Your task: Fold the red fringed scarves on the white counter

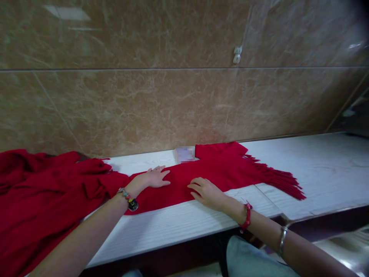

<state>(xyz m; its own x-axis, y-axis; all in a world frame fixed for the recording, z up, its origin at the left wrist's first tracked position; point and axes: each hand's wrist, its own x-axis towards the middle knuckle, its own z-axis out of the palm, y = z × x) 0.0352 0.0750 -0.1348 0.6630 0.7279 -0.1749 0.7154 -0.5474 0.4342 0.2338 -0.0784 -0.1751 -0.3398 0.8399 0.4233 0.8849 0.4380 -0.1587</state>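
A long red scarf [225, 169] lies across a white wood-grain tabletop [317, 173], its fringed end [281, 181] at the right and a bunched heap of it [43, 192] at the left. My left hand [154, 177] rests flat on the scarf, fingers stretched out, with a beaded bracelet at the wrist. My right hand [206, 191] lies on the scarf's near edge just to the right, fingers spread and slightly curled, a red cord band on the wrist. Neither hand grips anything.
A brown marble wall [173, 96] rises right behind the table, with a small white fitting [236, 54] on it. A small blurred label [185, 154] sits at the scarf's far edge. The table's front edge drops off near my knee [248, 257].
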